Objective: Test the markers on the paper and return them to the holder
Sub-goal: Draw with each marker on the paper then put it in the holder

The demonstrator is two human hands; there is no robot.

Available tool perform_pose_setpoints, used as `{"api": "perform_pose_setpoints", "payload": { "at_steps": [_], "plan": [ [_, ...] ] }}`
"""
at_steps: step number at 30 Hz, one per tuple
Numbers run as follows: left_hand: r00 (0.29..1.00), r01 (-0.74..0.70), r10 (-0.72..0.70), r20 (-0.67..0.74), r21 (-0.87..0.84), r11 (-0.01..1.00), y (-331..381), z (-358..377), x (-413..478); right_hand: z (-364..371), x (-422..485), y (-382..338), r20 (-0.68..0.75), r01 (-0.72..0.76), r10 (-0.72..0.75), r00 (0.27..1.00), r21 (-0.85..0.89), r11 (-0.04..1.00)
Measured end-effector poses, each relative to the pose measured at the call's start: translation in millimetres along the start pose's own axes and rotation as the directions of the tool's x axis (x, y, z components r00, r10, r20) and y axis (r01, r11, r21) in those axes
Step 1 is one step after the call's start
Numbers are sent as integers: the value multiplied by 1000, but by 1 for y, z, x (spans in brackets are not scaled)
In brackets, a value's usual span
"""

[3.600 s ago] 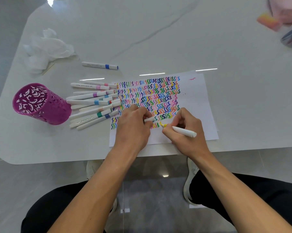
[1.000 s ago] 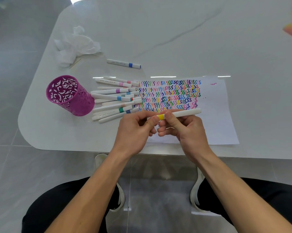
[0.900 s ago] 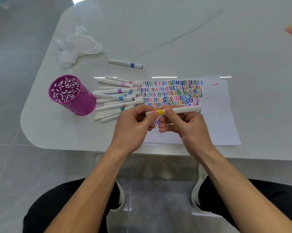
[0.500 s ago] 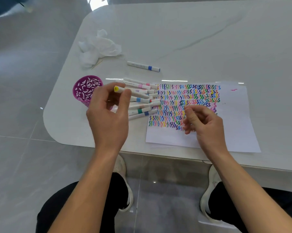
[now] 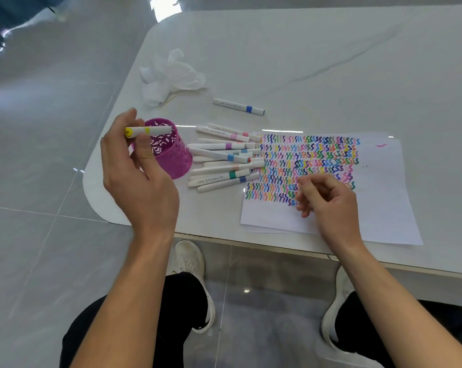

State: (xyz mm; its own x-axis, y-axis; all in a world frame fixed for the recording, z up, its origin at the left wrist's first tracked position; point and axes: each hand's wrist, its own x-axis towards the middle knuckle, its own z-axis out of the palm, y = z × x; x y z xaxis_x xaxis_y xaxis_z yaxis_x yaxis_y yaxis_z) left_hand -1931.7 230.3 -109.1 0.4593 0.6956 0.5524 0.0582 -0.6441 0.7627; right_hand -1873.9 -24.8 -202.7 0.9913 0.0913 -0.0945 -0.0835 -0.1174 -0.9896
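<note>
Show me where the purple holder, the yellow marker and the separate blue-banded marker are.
purple holder (image 5: 177,162), head view, on its outer wall.
yellow marker (image 5: 157,130), head view, on its white barrel.
blue-banded marker (image 5: 236,105), head view, middle of its barrel.

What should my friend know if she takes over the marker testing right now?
Left hand holds the capped yellow marker sideways above the purple holder. Right hand is empty, fingers loosely curled, over the paper.
A pile of markers lies between holder and paper; a blue-banded marker lies apart, farther up the table. No markers show inside the holder.
Done: rows of coloured squiggles on the paper.
Left: drop the yellow marker in, then probably the rest; which of those are tested, I cannot tell.
</note>
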Motion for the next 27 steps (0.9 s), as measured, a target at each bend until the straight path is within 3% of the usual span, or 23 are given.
{"api": "perform_pose_setpoints", "payload": {
  "at_steps": [11, 21, 27],
  "plan": [
    [953, 24, -117, 281, 314, 949, -13, 8, -5, 3, 0, 3, -1, 8, -8, 1000, -34, 999],
    [939, 17, -139, 316, 360, 933, -15, 10, -6, 5, -1, 5, -5, 31, -32, 999, -72, 997],
    [964, -69, -5, 266, 269, 961, -6, 8, -10, 4, -1, 4, -4, 26, -26, 1000, -45, 999]
  ]
}}
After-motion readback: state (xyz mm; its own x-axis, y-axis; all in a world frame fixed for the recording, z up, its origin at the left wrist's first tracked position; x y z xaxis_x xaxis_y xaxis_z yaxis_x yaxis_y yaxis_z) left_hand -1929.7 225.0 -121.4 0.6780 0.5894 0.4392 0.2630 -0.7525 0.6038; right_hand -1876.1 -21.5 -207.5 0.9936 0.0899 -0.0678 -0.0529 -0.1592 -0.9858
